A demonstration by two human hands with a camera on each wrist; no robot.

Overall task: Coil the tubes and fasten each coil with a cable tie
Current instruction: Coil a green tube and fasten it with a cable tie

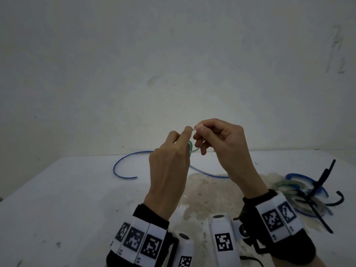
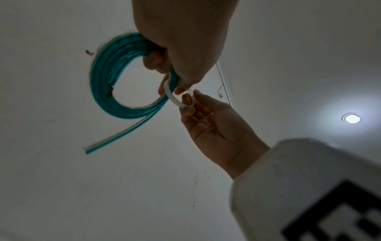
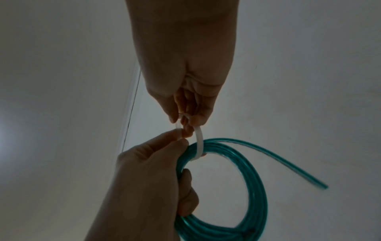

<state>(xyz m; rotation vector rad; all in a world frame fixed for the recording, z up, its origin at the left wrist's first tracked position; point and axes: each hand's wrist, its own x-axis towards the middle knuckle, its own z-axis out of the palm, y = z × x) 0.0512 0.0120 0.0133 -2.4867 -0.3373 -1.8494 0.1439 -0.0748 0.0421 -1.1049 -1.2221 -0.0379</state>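
Wrist bands with printed markers sit closest to the head camera, and above them both hands are raised over the surface (image 1: 57, 189). Taking the green coil (image 2: 107, 78) as the landmark: the left hand (image 1: 169, 170) has its lower fingers curled through the coil's hole, holding the bundled turns, while its thumb and forefinger pinch one end of the white tie (image 3: 199, 140) just above the bundle. The tie wraps around the turns at the coil's top and arches up and away from them into an open loop. At the far side of that loop the right hand (image 1: 221, 143) pinches the tie's other end between thumb and forefinger, other fingers loosely curled. So both grips are closed on the tie, and the left one is also clamped on the coil.

The tie's two ends meet right between the two pinches, above the coil. Whether the tail has entered the head yet I cannot tell. The coil's loose end trails off below, away from the hands.

Left of the coil, a blue tube (image 1: 123, 162) lies uncoiled on the surface. Well to the coil's right rest finished coils (image 1: 300, 193) bound with black ties (image 1: 317, 191).
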